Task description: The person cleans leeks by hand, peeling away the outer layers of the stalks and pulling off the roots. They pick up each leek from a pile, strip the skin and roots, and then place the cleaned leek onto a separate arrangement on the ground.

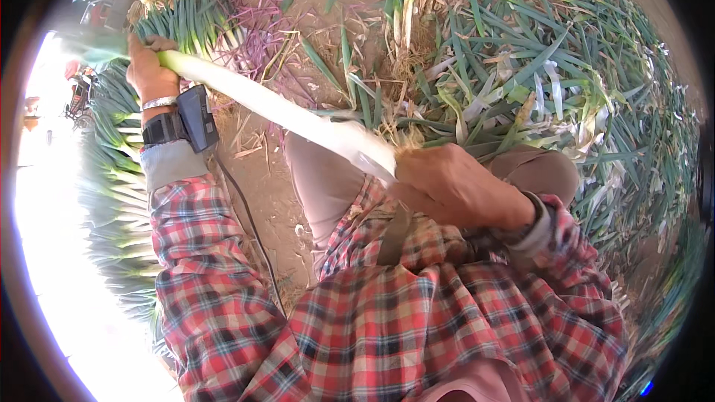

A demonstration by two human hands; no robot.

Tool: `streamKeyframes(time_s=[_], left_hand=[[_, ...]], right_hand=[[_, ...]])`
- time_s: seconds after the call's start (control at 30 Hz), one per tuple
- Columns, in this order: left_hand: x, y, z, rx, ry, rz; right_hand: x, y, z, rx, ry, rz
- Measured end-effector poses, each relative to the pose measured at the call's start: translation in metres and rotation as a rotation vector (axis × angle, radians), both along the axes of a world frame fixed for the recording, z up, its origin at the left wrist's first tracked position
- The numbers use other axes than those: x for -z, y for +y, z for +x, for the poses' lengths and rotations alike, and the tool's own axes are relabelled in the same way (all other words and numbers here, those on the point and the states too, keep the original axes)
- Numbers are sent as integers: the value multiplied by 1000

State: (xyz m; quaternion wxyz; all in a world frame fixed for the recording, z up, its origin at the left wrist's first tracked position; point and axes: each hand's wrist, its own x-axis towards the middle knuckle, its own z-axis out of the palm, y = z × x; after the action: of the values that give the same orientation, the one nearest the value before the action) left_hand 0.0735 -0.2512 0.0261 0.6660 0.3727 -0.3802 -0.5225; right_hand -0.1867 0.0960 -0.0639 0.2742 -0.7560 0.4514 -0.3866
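A long, thick green onion (268, 100) with a white shaft stretches slantwise between my two hands. My left hand (149, 71), far out at the upper left, is wrapped round it where white turns to green; its leaves blur beyond the fist. At the root end, over my lap, my right hand (462, 186) is closed in a fist. Pale, loose-looking skin shows against the shaft just beside that fist, and some roots poke out behind. Whether the right fingers grip the shaft itself or only its outer skin is hidden.
Stripped leaves and skins form a big heap (536, 74) at the right. Several green onions (406, 11) with roots stand out at the top. Cleaned ones lie in a row (123, 193) along the left. A black cable (249, 212) hangs from my left wrist device (197, 119).
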Motion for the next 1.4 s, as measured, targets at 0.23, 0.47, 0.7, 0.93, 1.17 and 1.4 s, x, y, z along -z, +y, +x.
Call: streamKeyframes(time_s=[0.23,0.47,0.7,0.93,1.17,1.4], left_hand=[[15,-70,99,122,-234,-40],[-28,43,-17,207,-89,-167],[-47,40,-43,408,-79,-224],[-38,45,-49,424,38,-153],[-25,35,-62,441,22,-158],[-15,44,-70,554,-56,-116]], right_hand=[[25,127,-67,71,174,278],[-4,24,-38,385,-42,100],[11,-28,28,195,195,-262],[28,21,-7,301,49,-31],[20,-3,26,329,288,-42],[31,-2,10,77,430,-174]])
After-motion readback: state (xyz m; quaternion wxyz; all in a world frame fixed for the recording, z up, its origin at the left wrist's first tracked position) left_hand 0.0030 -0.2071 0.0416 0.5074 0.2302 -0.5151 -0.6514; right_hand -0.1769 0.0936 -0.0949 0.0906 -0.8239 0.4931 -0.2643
